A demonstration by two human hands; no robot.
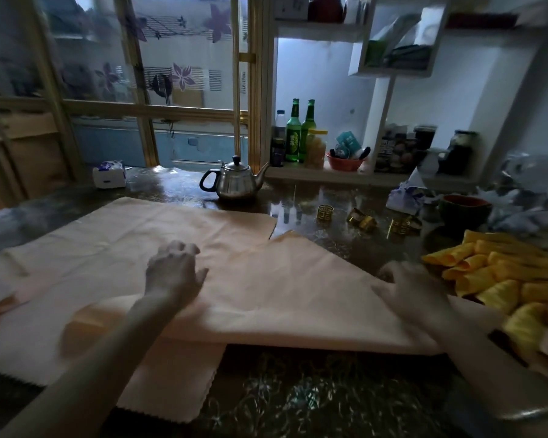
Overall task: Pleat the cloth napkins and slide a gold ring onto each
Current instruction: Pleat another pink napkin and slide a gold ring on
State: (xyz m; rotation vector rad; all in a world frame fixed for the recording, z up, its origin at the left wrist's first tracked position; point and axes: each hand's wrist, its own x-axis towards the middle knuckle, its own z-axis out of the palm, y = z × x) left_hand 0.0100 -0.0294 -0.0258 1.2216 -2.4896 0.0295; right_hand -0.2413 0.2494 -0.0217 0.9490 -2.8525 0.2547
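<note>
Two peach napkins lie on the tabletop (298,390) before us, and we have both hands on the upper one. This napkin (282,289) is folded over — its doubled edge runs left to right along the near side, its far corner pointing away toward the kettle (234,181). The other napkin (108,235) lies flat beneath it, reaching out to the left.

Our left hand (173,273) rests on the cloth near its middle, fingers (184,248) loosely curled and pressing down, gripping nothing. Our right hand (412,289) sits at the right edge; it is blurred, so we cannot tell whether its fingers pinch the cloth or only lie on it.

What matters for pleating is that the long axis of the fold runs across us, with a hand toward each end. We judge the first pleat should start from the near edge and stack away from us, both hands working together.

Three gold rings (326,213) stand well beyond the napkin's right slope, nearer our right hand — that hand is the natural one to fetch a ring. Yellow napkins (494,273) are heaped just right of it.
</note>
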